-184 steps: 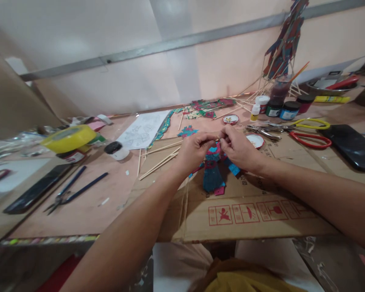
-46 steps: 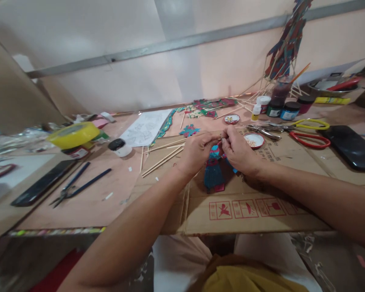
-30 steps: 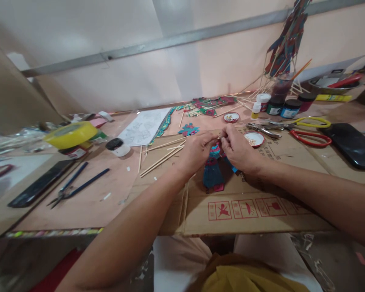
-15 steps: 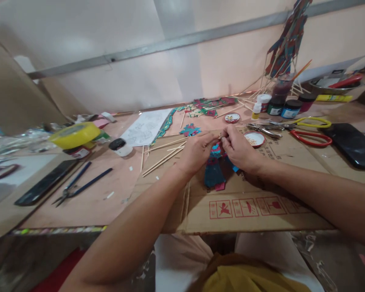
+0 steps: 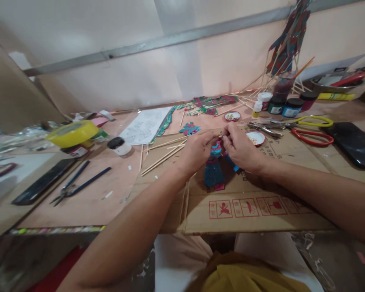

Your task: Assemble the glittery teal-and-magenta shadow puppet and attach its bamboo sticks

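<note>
My left hand [image 5: 197,151] and my right hand [image 5: 241,149] meet fingertip to fingertip over the cardboard sheet [image 5: 231,221]. Between and below them is a blue, turquoise and pink cut-out figure [image 5: 214,174], its top end hidden by my fingers. The left fingers are closed at its upper part. Thumb and forefinger of the right hand pinch at the same spot, but what lies in the pinch is too small to make out. Just beyond the right hand is a white lid with a red rim [image 5: 256,138], holding tiny beige bits. A turquoise cut-out piece [image 5: 189,128] lies beyond the left hand.
Thin wooden sticks [image 5: 162,160] lie left of my hands. Pliers [image 5: 77,184], a yellow tape roll [image 5: 73,133] and a black-capped jar [image 5: 119,146] are farther left. Scissors [image 5: 313,136], a phone [image 5: 353,144] and paint jars [image 5: 293,107] are at the right.
The view has shifted very slightly. Both hands stay together at the top of the figure, with only small finger movement.
</note>
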`<state>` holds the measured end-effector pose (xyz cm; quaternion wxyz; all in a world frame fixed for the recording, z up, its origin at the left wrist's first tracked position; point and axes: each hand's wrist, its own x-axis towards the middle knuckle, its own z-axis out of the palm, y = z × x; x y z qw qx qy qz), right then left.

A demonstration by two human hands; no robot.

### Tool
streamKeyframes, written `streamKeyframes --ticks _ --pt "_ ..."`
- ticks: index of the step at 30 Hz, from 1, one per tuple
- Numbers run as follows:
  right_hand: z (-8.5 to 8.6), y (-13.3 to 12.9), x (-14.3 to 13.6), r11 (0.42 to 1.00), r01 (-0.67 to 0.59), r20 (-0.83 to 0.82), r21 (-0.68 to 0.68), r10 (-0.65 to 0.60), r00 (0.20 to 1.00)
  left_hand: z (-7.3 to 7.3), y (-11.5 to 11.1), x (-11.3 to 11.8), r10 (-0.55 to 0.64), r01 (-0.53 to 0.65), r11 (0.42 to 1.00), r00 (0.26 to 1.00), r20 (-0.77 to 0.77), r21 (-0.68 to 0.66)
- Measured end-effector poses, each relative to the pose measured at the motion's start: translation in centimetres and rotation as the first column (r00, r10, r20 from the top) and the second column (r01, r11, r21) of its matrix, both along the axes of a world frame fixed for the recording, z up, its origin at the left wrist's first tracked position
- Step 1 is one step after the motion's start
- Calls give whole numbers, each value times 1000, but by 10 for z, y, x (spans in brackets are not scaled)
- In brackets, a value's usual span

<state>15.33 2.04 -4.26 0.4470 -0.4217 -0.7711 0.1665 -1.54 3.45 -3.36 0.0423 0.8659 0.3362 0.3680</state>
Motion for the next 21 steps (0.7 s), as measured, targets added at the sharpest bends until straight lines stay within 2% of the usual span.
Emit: streamKeyframes --ticks 6,10,21 --pt "0 0 -1 997 -54 -37 -62 52 998 -3 1 0 0 0 999 1000 0 34" --pt "-3 0 -3 998 -16 -43 -54 13 999 -5 1 0 19 -18 999 1000 -20 46" --pt "-5 4 -1 1000 21 -3 -7 -21 1000 -4 2 -1 -22 23 999 1000 14 -44"
